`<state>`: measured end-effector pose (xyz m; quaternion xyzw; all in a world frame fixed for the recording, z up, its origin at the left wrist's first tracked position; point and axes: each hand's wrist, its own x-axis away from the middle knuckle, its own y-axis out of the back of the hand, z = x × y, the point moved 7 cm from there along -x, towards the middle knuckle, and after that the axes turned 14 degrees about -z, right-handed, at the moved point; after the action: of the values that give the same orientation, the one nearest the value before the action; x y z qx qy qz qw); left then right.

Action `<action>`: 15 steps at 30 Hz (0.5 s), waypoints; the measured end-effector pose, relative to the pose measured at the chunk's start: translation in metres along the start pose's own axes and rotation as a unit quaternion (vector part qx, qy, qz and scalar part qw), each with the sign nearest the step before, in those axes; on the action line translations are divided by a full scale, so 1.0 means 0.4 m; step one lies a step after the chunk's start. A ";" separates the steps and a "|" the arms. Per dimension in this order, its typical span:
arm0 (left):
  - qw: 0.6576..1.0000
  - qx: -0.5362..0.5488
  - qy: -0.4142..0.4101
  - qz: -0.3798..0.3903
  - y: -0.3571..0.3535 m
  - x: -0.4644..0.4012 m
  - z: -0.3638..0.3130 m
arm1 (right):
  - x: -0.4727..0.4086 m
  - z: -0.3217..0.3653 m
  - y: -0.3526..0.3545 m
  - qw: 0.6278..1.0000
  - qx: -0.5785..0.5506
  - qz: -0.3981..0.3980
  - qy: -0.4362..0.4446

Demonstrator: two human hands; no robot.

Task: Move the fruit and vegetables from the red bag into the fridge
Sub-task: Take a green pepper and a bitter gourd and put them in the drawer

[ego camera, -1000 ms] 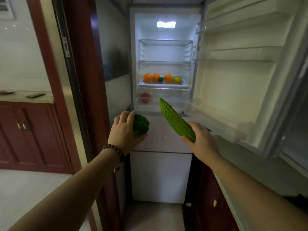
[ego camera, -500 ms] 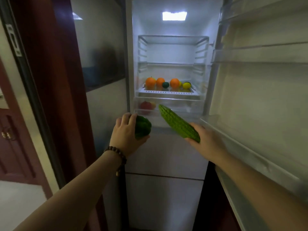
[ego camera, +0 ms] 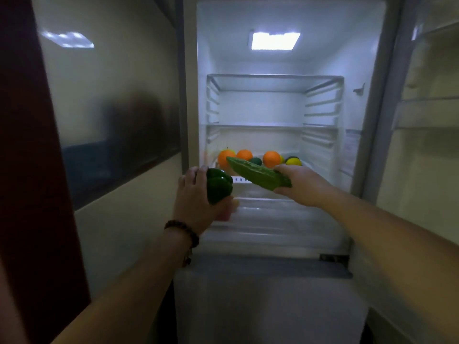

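The fridge [ego camera: 367, 120] stands open in front of me, lit inside. My left hand [ego camera: 196, 202] grips a dark green bell pepper [ego camera: 218, 186] at the front left of the lower shelf. My right hand [ego camera: 301, 184] holds a long bumpy bitter gourd [ego camera: 258, 175] by its thick end, its tip pointing left and up over the shelf edge. Behind it on that shelf [ego camera: 242, 180] lie three oranges [ego camera: 271, 158], a dark green fruit [ego camera: 255, 160] and a yellow-green one [ego camera: 293, 161]. The red bag is out of view.
Two upper fridge shelves [ego camera: 260, 126] are bare. A clear drawer [ego camera: 273, 219] sits under the fruit shelf. The open fridge door [ego camera: 427, 115] with its racks is at the right. A dark red door frame [ego camera: 29, 170] and a glossy wall panel are at the left.
I have stepped closer to the fridge. Both hands have risen and moved forward to the lower shelf with the pepper and the gourd still held.
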<state>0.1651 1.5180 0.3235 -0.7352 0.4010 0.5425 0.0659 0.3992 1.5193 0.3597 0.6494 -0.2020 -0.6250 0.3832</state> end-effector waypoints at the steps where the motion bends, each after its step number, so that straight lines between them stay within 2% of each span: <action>1: 1.000 0.006 -0.006 -0.007 -0.019 -0.022 0.009 | -0.027 -0.016 -0.028 1.000 0.005 0.019 -0.006; 5: 0.999 0.025 -0.021 -0.002 -0.101 -0.080 0.040 | -0.100 -0.085 -0.128 0.995 0.028 0.093 -0.024; 15: 0.997 0.046 -0.031 0.048 -0.239 -0.091 0.107 | -0.201 -0.155 -0.318 0.968 0.002 0.247 -0.050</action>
<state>0.1931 1.6239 0.3050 -0.6941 0.4583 0.5484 0.0859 0.4204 1.6733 0.3125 0.5480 -0.3766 -0.5424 0.5134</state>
